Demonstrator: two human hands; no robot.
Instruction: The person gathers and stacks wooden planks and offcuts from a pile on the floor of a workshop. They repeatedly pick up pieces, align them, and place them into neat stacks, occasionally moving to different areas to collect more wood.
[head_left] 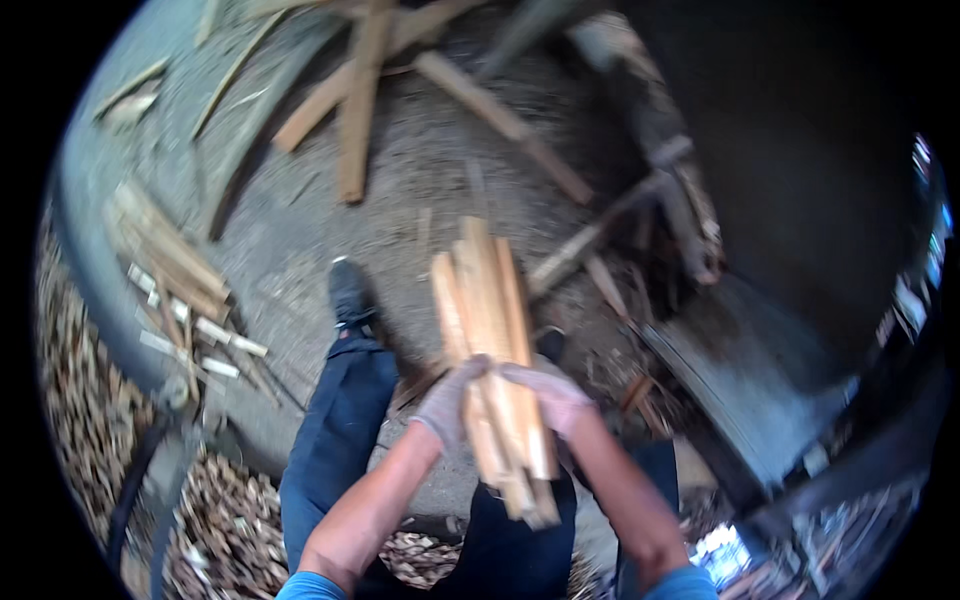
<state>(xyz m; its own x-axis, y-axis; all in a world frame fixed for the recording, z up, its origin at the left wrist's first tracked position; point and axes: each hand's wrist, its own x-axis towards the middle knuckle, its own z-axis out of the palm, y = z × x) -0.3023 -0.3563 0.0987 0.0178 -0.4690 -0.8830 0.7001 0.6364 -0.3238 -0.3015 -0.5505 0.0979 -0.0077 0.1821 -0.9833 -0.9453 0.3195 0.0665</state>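
Observation:
Both my hands wear light grey gloves and grip one bundle of split wood sticks (487, 330). My left hand (447, 400) clasps the bundle from the left side. On the opposite side my right hand (552, 396) closes around it. The sticks are pale brown, held lengthwise, pointing away from me over my dark blue trousers (340, 440). My left shoe (349, 292) stands on the dirt floor just beyond the bundle's left.
Long wooden planks (360, 100) lie crossed on the dusty ground ahead. A stack of short split sticks (175, 270) sits at the left on a curved grey edge. Wood chips (225, 520) cover the ground at lower left. A dark structure with metal parts (760, 200) fills the right.

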